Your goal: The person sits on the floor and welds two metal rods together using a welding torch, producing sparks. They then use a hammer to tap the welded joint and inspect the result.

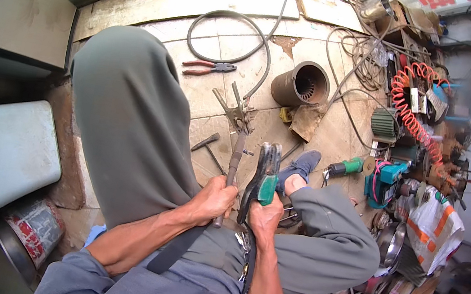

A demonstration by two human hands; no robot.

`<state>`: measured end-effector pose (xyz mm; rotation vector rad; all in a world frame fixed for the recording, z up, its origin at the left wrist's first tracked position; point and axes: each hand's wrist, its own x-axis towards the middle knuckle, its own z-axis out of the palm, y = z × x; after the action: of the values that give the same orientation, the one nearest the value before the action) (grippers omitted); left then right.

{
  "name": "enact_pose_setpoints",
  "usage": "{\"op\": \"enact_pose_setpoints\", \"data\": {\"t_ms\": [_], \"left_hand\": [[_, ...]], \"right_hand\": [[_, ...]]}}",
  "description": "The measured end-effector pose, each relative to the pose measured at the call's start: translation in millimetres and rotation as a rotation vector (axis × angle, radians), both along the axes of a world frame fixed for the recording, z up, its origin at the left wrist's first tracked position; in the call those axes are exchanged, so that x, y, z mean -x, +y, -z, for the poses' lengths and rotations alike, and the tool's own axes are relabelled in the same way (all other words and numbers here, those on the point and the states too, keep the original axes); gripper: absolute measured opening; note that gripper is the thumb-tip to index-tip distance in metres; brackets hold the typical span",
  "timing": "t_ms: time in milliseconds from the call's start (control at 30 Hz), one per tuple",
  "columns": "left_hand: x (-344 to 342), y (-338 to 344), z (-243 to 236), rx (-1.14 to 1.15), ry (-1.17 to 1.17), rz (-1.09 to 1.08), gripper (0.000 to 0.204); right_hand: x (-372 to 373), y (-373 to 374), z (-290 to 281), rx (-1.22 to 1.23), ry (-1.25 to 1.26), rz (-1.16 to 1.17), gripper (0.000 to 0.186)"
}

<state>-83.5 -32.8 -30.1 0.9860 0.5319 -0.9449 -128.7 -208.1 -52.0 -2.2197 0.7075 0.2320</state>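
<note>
My left hand (215, 198) is closed around the lower part of a brownish metal rod (236, 158). Several splayed prongs stick out from the rod's far end, and a dark cable (267, 67) meets it there. My right hand (265, 217) grips a green-and-black clamp-like tool (267, 181), its jaws pointing away from me; its exact kind I cannot make out. Beyond the rod lie red-handled pliers (208, 68) on the tiles. A small hammer (206, 142) rests left of the rod. Farther off to the right is a rusty metal cylinder (301, 84), open at its end.
A green angle grinder (345, 166) lies right of my shoe (301, 170). Tools, an orange coiled hose (410, 105) and a white-and-orange sack (435, 229) crowd the right side. A pale stool-like box (7, 148) and a paint-stained bucket (35, 228) stand at left. Loose cables cross the floor.
</note>
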Motion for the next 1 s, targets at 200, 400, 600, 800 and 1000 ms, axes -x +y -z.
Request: {"op": "enact_pose_setpoints", "data": {"t_ms": [200, 400, 600, 800, 1000], "left_hand": [[6.1, 3.1, -13.9, -0.068, -0.084, 0.103, 0.024], [-12.0, -11.7, 1.0, -0.059, -0.202, 0.047, 0.027], [-25.6, -18.5, 42.2, -0.017, -0.238, 0.007, 0.024], [-22.3, -22.2, 59.1, -0.113, -0.177, -0.012, 0.017], [-14.8, -19.5, 87.6, -0.363, -0.042, -0.005, 0.039]], "right_hand": [[-4.6, 0.4, -6.7, 0.0, -0.036, 0.067, 0.021], [-7.2, -2.7, -7.9, -0.017, -0.094, 0.073, 0.018], [-17.9, 2.4, 3.1, -0.071, -0.076, 0.108, 0.015], [-25.5, 2.2, 18.4, -0.125, -0.037, 0.125, 0.015], [-34.3, 7.6, 18.9, -0.1, 0.029, 0.106, 0.014]]}}
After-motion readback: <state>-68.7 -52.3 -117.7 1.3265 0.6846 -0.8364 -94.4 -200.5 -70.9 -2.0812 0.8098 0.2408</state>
